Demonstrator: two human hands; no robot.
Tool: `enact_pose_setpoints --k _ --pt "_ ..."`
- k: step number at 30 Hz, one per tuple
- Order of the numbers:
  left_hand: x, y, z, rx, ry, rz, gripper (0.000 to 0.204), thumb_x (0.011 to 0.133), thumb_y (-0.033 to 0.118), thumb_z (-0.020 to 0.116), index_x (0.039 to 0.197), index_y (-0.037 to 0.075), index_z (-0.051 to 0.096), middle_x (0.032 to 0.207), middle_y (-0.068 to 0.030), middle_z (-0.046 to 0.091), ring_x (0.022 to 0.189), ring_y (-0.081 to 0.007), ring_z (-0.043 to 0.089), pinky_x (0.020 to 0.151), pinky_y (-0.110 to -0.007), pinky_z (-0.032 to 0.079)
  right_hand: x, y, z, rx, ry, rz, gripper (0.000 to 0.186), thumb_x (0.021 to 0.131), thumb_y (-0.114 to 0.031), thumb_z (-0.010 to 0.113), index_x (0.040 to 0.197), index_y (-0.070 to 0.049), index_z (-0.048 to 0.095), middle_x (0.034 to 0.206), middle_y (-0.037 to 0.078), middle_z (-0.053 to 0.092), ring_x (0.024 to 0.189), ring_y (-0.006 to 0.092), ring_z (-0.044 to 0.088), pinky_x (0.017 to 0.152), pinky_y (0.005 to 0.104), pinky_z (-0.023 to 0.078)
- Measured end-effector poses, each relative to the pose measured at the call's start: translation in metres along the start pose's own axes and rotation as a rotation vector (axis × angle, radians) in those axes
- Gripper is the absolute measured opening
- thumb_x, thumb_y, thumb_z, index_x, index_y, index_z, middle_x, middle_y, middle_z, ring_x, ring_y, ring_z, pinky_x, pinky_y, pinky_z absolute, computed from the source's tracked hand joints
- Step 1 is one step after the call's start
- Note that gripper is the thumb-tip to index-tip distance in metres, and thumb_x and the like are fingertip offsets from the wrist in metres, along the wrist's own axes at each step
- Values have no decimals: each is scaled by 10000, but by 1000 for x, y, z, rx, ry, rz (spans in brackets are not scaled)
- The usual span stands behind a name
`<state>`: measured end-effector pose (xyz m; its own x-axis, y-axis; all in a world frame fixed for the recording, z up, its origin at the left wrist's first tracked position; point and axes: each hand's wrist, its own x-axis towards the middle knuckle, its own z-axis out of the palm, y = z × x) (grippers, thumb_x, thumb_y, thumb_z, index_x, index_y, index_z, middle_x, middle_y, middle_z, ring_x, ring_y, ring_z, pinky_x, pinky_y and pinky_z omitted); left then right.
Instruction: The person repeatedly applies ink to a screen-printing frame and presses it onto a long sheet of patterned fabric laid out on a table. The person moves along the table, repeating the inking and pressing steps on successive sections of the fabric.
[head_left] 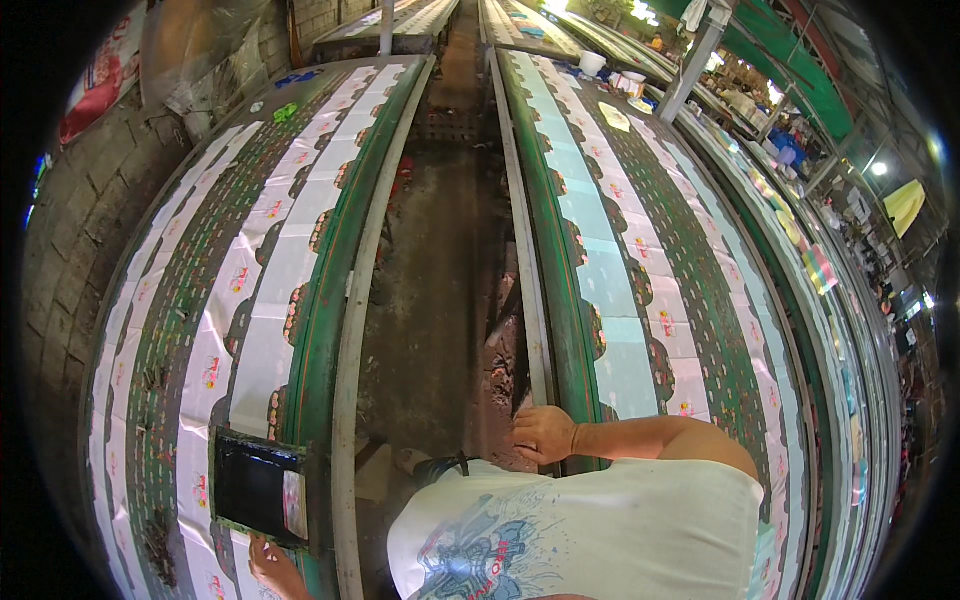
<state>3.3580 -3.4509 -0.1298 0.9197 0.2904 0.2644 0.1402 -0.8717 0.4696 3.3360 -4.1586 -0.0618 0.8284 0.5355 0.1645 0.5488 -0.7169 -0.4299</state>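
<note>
A printing screen frame (262,436), with green edges and a dark, shiny middle, lies on the left long table over pale cloth strips. A small whitish-pink block (294,505) sits at its right side. My left hand (275,568) has its fingertips closed on the frame's near edge; the rest of that hand runs out of the picture's bottom. Across the aisle, my right hand (545,434) is curled over the metal rail (537,350) of the right table, its fingers bent. That forearm crosses in front of my white printed shirt.
A dark, wet-looking aisle (430,270) runs between the long tables. Printed pink and white cloth strips (215,340) cover the left table; pale blue strips (600,240) lie on the right. Farther off are a green cloth (286,113), a white bucket (592,64) and a post (697,65).
</note>
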Motion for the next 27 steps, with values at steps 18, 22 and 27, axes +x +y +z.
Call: enact_pose_setpoints --k 18,22,27 --pt "-6 -7 3 48 38 -30 269 954 -4 790 1220 -45 794 1485 -204 766 1025 -349 788 895 -442 644 10 12 -4 -17 -3 -33 298 918 -296 784 1121 -78 799 980 100 735 995 329 707 861 483 613" --pt "-4 -7 2 30 50 -7 245 936 -17 801 1179 -35 787 1482 -201 767 1018 -344 780 894 -444 644 7 12 -3 -21 -7 -18 285 914 -294 781 1107 -86 799 980 90 737 993 330 706 861 477 613" --pt "1 6 -2 41 -5 -47 397 932 -28 796 1329 -12 787 1371 -182 801 1026 -332 768 901 -446 630 6 13 -3 -18 -15 11 261 917 -290 776 1103 -109 803 985 80 742 978 330 711 853 478 614"
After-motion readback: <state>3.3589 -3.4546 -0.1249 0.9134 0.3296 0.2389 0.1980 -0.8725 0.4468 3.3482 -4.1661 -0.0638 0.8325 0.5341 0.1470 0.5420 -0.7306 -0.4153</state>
